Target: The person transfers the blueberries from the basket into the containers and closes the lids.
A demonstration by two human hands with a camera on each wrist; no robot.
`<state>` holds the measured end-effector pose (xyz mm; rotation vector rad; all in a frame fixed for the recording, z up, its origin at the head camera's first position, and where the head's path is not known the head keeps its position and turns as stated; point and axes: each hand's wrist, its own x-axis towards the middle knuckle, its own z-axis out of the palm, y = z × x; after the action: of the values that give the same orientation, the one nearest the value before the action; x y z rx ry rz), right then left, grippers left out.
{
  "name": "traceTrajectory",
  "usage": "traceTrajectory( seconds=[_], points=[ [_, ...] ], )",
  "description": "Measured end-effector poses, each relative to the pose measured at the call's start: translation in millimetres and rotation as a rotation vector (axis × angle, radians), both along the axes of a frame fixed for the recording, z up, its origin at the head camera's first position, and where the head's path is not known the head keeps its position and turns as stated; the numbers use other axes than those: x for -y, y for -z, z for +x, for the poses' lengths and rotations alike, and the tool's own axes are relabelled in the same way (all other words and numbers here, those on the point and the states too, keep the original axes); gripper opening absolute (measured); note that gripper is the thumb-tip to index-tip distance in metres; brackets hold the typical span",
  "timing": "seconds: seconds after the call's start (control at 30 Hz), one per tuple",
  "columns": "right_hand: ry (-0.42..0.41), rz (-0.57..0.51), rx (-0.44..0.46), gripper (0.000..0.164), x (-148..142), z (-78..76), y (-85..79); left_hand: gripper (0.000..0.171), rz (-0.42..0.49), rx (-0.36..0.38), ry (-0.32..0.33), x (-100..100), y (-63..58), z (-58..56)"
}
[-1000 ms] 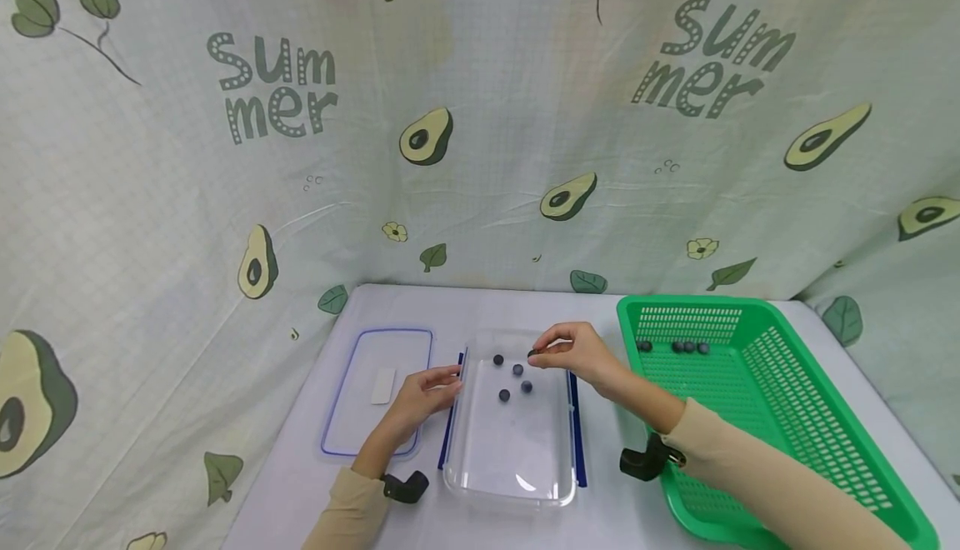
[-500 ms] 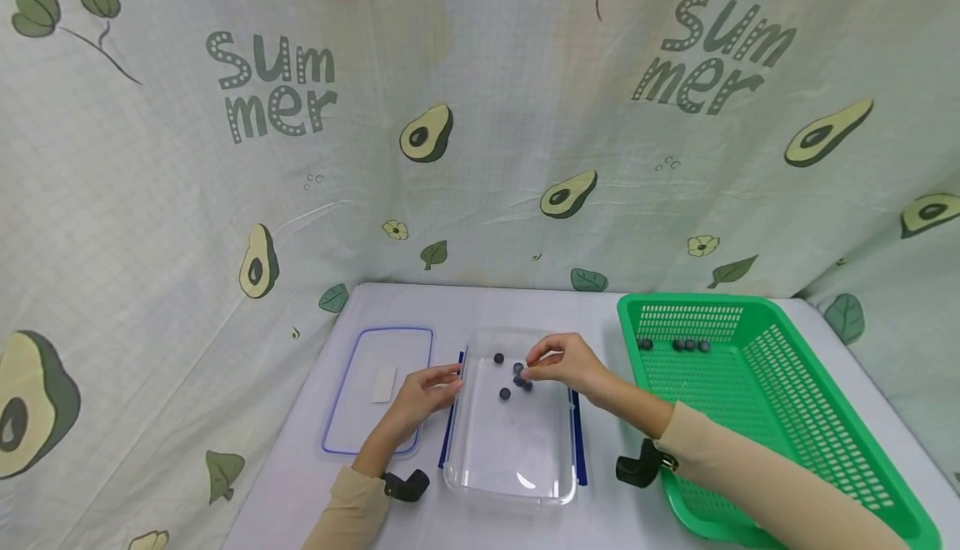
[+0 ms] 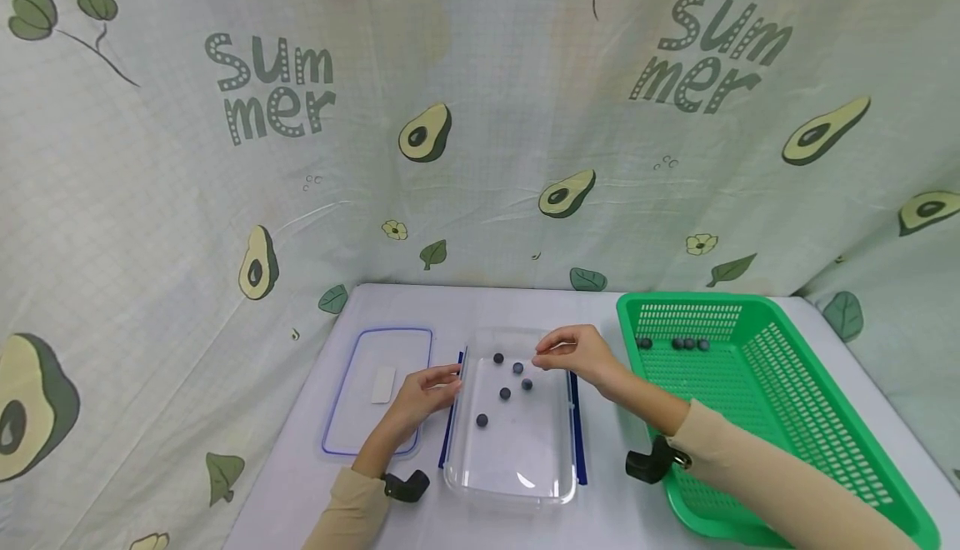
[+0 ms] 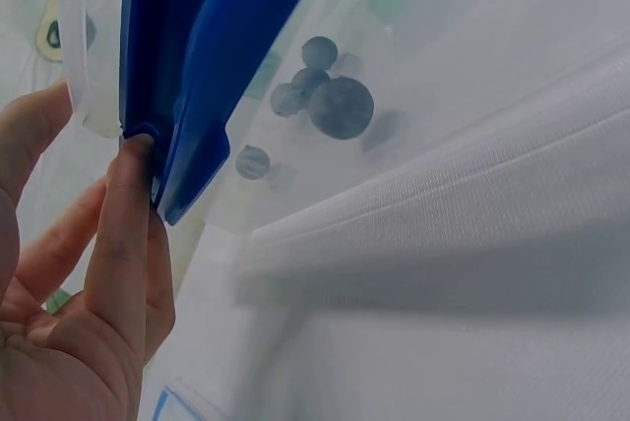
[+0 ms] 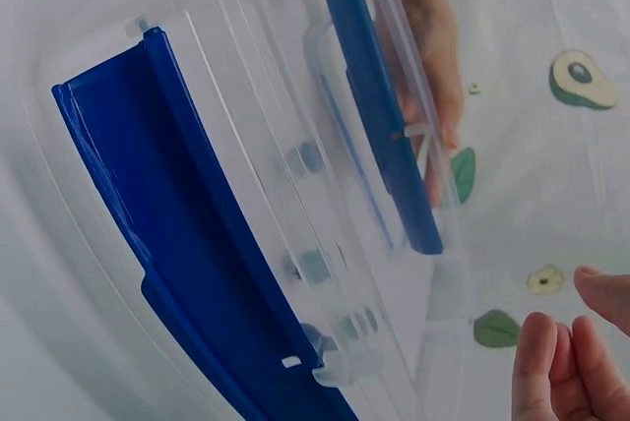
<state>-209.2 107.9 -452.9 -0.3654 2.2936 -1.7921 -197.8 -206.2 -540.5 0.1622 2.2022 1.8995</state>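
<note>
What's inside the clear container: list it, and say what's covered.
Five dark round berries lie inside the clear container. The right hand blocks part of its far right corner in the head view; anything beneath is hidden.

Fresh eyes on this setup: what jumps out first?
The bright green basket at the table's right, a few dark balls near its far end. Next, the clear box in the middle, five more balls scattered inside. Behind everything, the pale curtain printed with avocados and "summer".
</note>
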Motion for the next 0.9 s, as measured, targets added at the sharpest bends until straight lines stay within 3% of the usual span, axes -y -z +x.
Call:
traceTrajectory(
  seconds=[0.53,0.9],
  points=[
    [0.115,-0.052,-0.058,0.034,-50.7,-13.2,-20.3,0.050,0.009,0.003,-0.002,-0.9,0.4,-2.7],
    [0.183,-0.127,-0.089,0.027,-95.7,-16.3,-18.7,0.048,0.030,0.022,-0.016,-3.4,-2.5,-0.8]
  ],
)
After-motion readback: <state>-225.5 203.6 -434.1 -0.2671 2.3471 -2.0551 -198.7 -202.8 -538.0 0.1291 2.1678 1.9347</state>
